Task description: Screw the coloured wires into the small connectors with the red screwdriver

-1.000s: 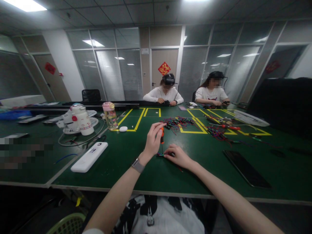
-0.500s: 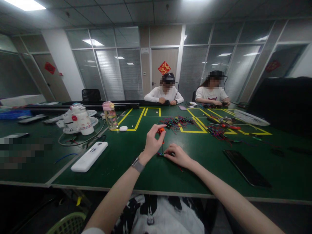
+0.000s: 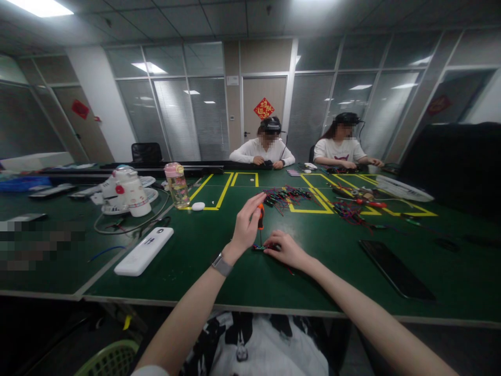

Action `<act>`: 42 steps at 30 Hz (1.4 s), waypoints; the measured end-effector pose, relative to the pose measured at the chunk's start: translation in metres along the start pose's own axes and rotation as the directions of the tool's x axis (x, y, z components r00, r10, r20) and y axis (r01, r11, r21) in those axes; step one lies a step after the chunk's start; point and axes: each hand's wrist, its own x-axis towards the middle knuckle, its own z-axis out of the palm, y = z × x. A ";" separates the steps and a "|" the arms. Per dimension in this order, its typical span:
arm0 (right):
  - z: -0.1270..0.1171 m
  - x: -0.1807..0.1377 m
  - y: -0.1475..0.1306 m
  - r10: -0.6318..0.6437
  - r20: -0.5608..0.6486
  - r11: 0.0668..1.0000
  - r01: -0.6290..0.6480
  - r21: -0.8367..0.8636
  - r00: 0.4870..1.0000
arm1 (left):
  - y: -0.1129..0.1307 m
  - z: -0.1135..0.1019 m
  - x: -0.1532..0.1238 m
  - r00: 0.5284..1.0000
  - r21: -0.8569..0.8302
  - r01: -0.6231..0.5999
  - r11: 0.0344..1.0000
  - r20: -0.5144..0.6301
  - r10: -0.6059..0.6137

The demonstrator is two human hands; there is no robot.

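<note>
My left hand pinches the orange and black handle of a small screwdriver, held upright with its tip down on a small connector lying on the green table. My right hand presses on that connector and holds it flat against the table, fingers closed over it. Thin red and black wires trail from the piece under my right hand. A grey watch sits on my left wrist.
A white power bank lies to the left, a black phone to the right. Heaps of wired connectors lie ahead inside yellow tape boxes. A pink bottle and white kettle stand at left. Two people sit across the table.
My left fingers have shifted on the screwdriver handle, turning it in place. The right hand and the connector have stayed where they were.
</note>
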 end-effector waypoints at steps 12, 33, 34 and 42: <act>0.000 0.000 -0.001 0.011 -0.012 1.000 -0.011 0.013 1.000 | 0.000 0.004 0.000 0.998 0.086 0.020 0.996 -0.063 -0.015; 0.001 0.001 0.002 0.039 0.001 0.999 -0.039 -0.001 0.999 | 0.001 0.003 0.000 0.995 0.077 0.048 0.996 -0.090 -0.041; 0.001 0.001 0.002 0.040 0.000 0.999 -0.040 -0.004 0.999 | 0.001 0.002 0.000 0.995 0.093 0.041 0.995 -0.099 -0.032; -0.002 0.001 -0.003 0.054 0.005 0.999 -0.054 0.000 0.999 | 0.004 0.001 0.001 0.995 0.139 0.041 0.990 -0.092 -0.029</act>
